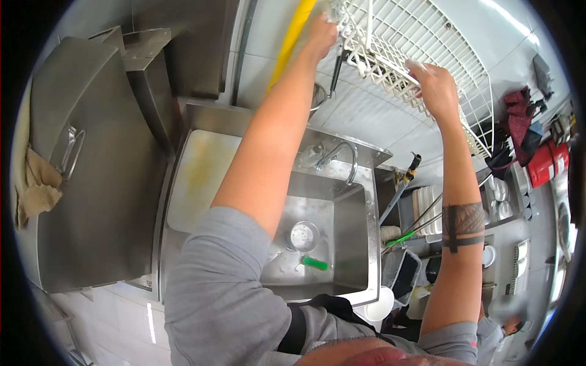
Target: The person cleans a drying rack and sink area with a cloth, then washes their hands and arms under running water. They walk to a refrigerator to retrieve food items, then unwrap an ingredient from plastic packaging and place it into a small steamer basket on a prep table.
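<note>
A white wire rack [403, 36] hangs on the tiled wall at the top. My left hand [322, 38] is raised to its left end, fingers closed; a greyish, shiny thing shows at the fingertips, too unclear to name. Farther right, my right hand [436, 88] has its fingers curled at the rack's front edge and appears to grip it. Something pale shows by the fingertips. Below my arms is a steel sink [348, 244], where a clear round container [303, 236] and a green-handled tool [314, 263] lie.
A curved faucet [353, 161] stands behind the sink, with a stained white cutting board [204, 177] to its left. At far left is a large steel unit [97, 183]. Plates [426, 210] stand in a rack at right. Another person [491, 335] is at lower right.
</note>
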